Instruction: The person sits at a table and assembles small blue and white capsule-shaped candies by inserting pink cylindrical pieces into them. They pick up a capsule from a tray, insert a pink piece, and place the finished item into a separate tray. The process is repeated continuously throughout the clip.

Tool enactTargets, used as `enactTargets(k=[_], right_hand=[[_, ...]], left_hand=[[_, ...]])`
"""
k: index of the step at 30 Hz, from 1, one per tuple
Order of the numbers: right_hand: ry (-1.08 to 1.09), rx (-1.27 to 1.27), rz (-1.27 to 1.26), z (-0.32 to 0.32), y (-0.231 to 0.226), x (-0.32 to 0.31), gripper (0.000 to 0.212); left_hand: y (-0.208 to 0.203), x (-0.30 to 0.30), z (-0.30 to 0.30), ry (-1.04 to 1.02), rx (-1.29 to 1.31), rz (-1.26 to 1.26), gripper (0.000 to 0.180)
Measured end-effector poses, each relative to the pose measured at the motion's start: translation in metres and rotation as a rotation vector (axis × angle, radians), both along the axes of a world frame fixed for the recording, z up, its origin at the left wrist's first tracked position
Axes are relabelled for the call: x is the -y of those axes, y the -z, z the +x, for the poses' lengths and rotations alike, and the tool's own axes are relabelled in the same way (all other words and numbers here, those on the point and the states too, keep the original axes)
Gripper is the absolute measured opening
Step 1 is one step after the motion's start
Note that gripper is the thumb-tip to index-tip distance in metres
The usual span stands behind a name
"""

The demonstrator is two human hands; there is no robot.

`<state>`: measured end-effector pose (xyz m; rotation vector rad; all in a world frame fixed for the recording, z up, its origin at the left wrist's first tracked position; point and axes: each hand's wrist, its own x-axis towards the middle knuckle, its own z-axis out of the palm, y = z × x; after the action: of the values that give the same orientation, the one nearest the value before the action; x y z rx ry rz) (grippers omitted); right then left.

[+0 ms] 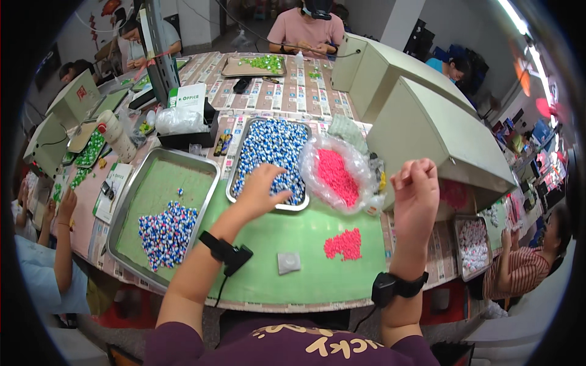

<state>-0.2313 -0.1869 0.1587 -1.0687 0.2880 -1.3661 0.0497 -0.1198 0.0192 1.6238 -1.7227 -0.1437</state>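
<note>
Shirt (256, 352), blu bits (271, 143), grn mat (256, 268), ppl (308, 27)

- The left grip (262, 190) is covering some blue-and-white pieces (274, 141).
- The right grip (417, 190) is hiding its inside with curled fingers.
- The purple shirt (274, 349) is running off the lower edge.

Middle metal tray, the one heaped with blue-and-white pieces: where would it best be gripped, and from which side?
Probably by the near rim of the middle tray, coming from the wearer's side. That rim gives an edge to pinch in front of the loose blue-and-white pieces, with green mat before it; the plastic bag crowds the tray's right side.
</note>
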Motion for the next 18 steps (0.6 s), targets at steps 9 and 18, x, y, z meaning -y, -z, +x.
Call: enactTargets(k=[9,18], right_hand=[[-0.122,-0.134,0.098,0.072,0.031,0.021,0.014],[-0.053,-0.201,0.149,0.036,0.054,0.003,0.016]], left_hand=[[0.032,0.016,-0.045,-0.135,0.086,0.142,0.064],[0.032,0.012,-0.033,-0.183,0.113,0.103,0.053]])
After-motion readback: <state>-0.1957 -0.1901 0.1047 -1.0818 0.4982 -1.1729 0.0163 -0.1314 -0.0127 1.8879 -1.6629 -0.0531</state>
